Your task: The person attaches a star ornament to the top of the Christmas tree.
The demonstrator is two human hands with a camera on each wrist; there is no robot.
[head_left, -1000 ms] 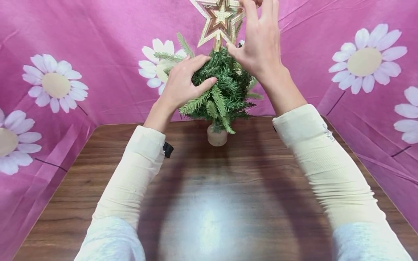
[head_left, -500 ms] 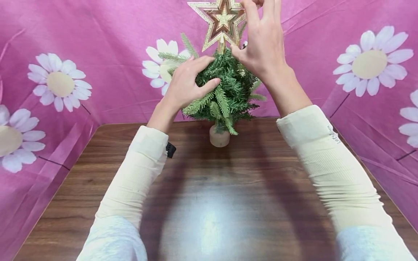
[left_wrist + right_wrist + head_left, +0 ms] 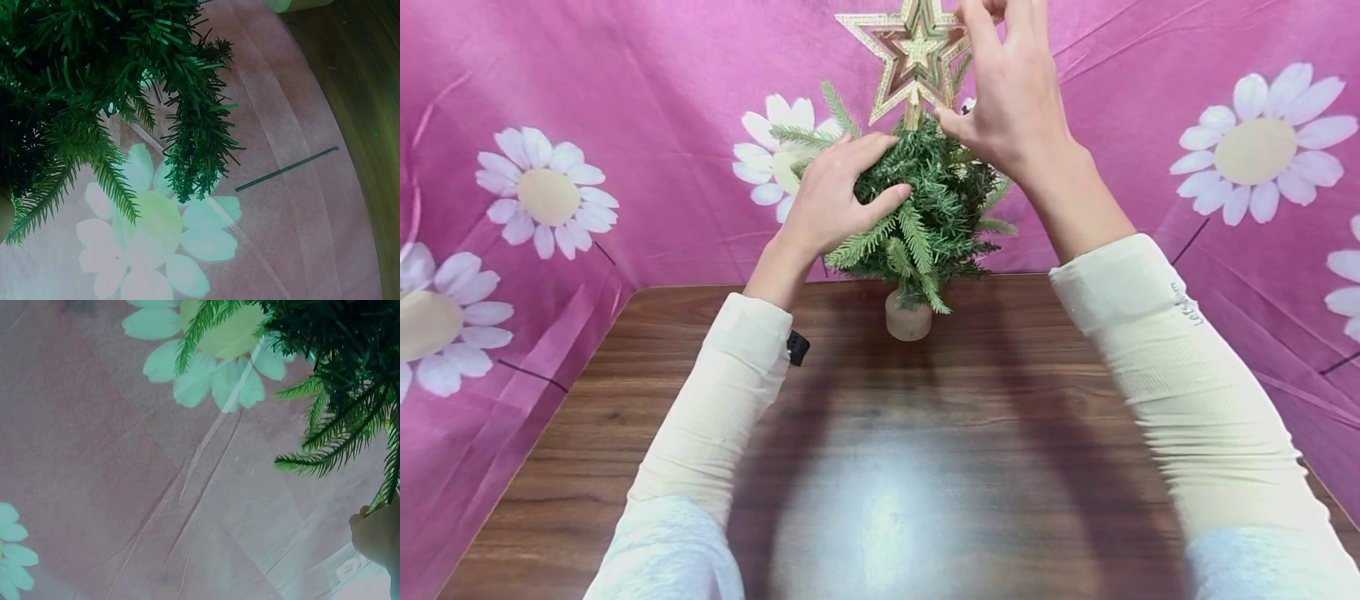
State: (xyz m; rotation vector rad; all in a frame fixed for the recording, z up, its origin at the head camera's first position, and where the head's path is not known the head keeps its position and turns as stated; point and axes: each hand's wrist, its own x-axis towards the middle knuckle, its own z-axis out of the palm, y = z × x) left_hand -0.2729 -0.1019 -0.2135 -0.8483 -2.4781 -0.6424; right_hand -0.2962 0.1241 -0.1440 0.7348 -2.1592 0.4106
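The fingers (image 3: 977, 33) of the right hand (image 3: 1011, 100) rise straight beside the right edge of a gold star topper (image 3: 917, 54), touching or nearly touching it, while the thumb reaches in toward the stem just under the star. Whether they truly pinch the star cannot be told; part of the hand is cut off by the top of the head view. The left hand (image 3: 835, 196) curls its fingers and thumb into the upper left branches of a small green artificial tree (image 3: 925, 200), gripping the foliage.

The star already stands upright on the tree's tip, so the placing looks largely done. What seems left is a last straightening and then letting go with both hands.

The tree stands in a small pale round base (image 3: 908, 319) at the far edge of the brown wood-grain surface (image 3: 925, 467), close to the backdrop. Both forearms, in cream ribbed sleeves (image 3: 1172, 375), stretch forward from the lower corners, the right raised higher than the left.

Behind and to both sides hangs a pink cloth (image 3: 647, 100) printed with white daisies. The wrist views show only green branches against that cloth, with a fingertip at the edge of the right one.
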